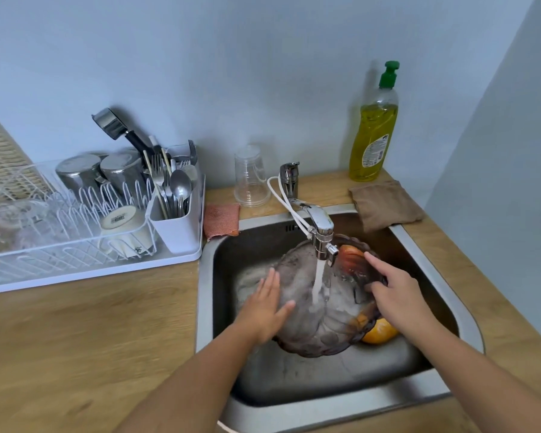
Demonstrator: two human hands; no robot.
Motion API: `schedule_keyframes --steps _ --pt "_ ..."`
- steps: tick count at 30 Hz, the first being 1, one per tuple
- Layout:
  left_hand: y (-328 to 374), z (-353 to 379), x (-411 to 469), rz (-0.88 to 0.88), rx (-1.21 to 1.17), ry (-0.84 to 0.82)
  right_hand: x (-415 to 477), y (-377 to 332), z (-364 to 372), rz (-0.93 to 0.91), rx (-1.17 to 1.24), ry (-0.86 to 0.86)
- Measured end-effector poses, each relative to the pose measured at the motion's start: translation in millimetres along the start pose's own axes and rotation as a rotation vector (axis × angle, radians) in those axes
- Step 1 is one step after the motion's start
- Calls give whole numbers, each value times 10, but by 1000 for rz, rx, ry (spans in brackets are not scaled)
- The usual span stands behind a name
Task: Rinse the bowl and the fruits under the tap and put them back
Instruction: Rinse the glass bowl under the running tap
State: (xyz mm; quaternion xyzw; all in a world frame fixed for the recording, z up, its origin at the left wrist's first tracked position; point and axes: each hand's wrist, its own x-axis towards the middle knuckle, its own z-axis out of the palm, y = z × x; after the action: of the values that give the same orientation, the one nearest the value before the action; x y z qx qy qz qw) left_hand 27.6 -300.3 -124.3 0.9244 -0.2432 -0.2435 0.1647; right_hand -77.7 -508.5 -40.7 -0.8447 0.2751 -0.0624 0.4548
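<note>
We see a tinted glass bowl (313, 310) tilted inside the steel sink (350, 398), with water (317, 282) running from the tap (320, 228) onto its inner face. The left hand (267, 307) lies flat against the bowl's left side, fingers straight and spread, its grip released rather than closed on anything. The right hand (397, 295) takes the bowl's right rim: the thumb presses inside the glass and the index finger stretches along the edge, so its grip is clamped on the bowl, though the other fingers are hidden behind the rim.

The fruits are hard to read. A red-orange one (352, 256) shows only as a blurred shape through the glass just behind the tap's nozzle, and we cannot tell what kind it is. An orange fruit (381, 332) lies on the sink floor at the bowl's lower right edge, partly covered by the glass and the right wrist.

On the wooden table (85, 332) stand a dish rack (85, 220) cut off at the left edge, a clear cup (251, 178) upside down, a soap bottle (374, 132), a brown cloth (386, 203) and a pink sponge (221, 218).
</note>
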Motion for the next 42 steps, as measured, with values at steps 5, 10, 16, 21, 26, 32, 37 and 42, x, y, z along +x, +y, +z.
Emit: schedule_keyframes --steps 5,10,16,21,26,32,37,42 --pt "318 -56 278 6 114 153 -153 10 134 9 66 -53" --pt "465 -87 395 122 181 204 -253 45 155 10 141 -143" --pt "435 -17 287 -58 89 124 -208 136 84 20 76 -83" --pt "873 214 69 248 54 -116 -120 93 116 41 121 24" --pt "759 107 -145 286 -69 -465 -18 96 48 57 93 114" --pt "406 168 -360 288 66 -160 19 85 23 63 32 131" --pt "38 180 -170 -35 -23 -36 -22 71 -39 73 41 74" --pt "138 39 98 -197 -160 69 -163 73 56 37 64 -9"
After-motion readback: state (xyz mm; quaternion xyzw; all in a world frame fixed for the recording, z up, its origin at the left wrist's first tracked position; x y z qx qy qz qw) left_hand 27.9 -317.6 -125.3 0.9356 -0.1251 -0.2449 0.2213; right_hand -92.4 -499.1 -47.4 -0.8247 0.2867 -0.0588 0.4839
